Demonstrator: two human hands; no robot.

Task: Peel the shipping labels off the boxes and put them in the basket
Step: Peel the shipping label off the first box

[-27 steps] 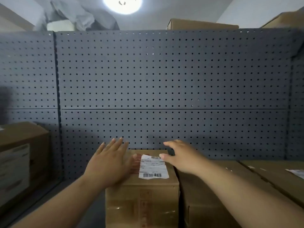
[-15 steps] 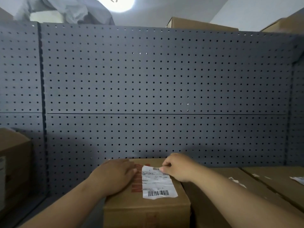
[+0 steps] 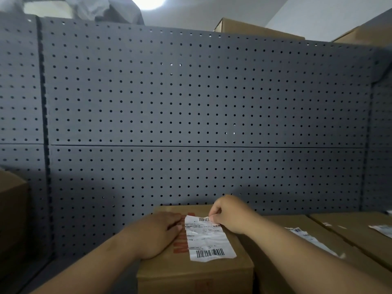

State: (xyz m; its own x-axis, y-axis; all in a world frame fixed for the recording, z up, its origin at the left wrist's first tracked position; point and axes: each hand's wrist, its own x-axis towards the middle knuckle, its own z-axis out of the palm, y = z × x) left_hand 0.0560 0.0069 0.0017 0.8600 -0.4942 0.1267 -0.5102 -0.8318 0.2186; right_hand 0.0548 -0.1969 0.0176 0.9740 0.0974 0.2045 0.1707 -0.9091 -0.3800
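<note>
Beside the flat fingers of the left hand point(image 3: 157, 232), the right hand point(image 3: 230, 215) is pinching the label point(image 3: 206, 238) by its corner, needing a slow peel.

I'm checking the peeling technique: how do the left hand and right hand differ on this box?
The left hand lies flat on the box top, fingers straight; the right hand is curled, pinching the far right corner of the label. The left hand sits left of the label; the right hand sits at its far edge. Both are on the same box.
</note>
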